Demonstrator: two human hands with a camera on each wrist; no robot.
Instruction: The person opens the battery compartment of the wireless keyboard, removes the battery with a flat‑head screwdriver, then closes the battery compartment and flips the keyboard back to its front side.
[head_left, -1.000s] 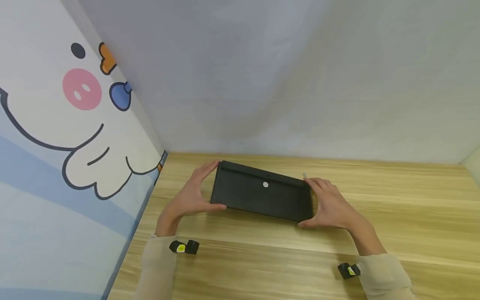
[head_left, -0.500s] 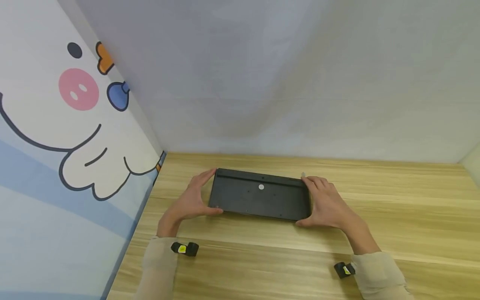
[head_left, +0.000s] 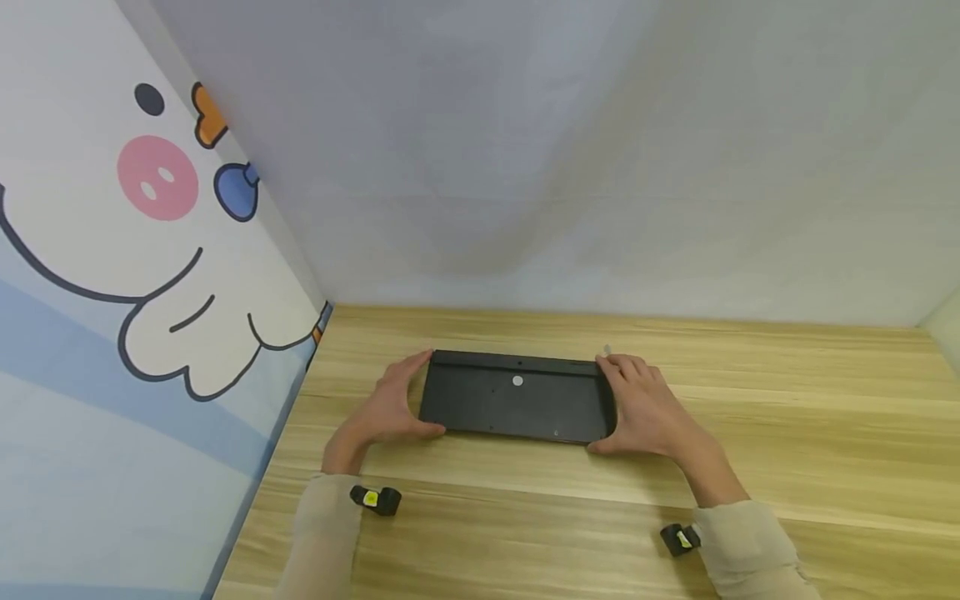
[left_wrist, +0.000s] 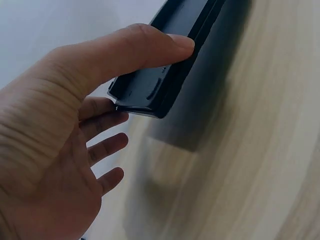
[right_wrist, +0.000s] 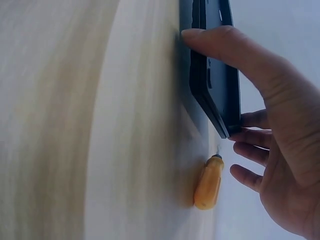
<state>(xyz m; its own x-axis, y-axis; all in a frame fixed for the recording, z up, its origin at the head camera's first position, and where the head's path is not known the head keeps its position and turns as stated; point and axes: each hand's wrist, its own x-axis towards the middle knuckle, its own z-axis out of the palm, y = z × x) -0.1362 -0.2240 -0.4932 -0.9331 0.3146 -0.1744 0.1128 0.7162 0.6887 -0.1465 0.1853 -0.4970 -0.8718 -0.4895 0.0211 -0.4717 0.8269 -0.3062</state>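
A black keyboard (head_left: 480, 404), its underside facing up with a round white sticker near the middle, is held a little above the wooden table. My left hand (head_left: 393, 408) grips its left end, thumb over the near edge and fingertips at the far corner. At the right end my right hand (head_left: 641, 408) holds it the same way. In the left wrist view the thumb lies across the keyboard (left_wrist: 170, 75), and a dark shadow falls on the table below. An orange-handled screwdriver (right_wrist: 209, 185) lies beyond the keyboard's right end in the right wrist view.
The pale wooden table (head_left: 495, 533) meets a white wall (head_left: 562, 167) at its back edge. On the left stands a panel with a cartoon print (head_left: 75, 350). A small camera is strapped to each wrist.
Both hands have brought the keyboard slightly left and lower. Its left end has come nearer the person, so it now lies almost parallel to the back edge. The grip is unchanged.
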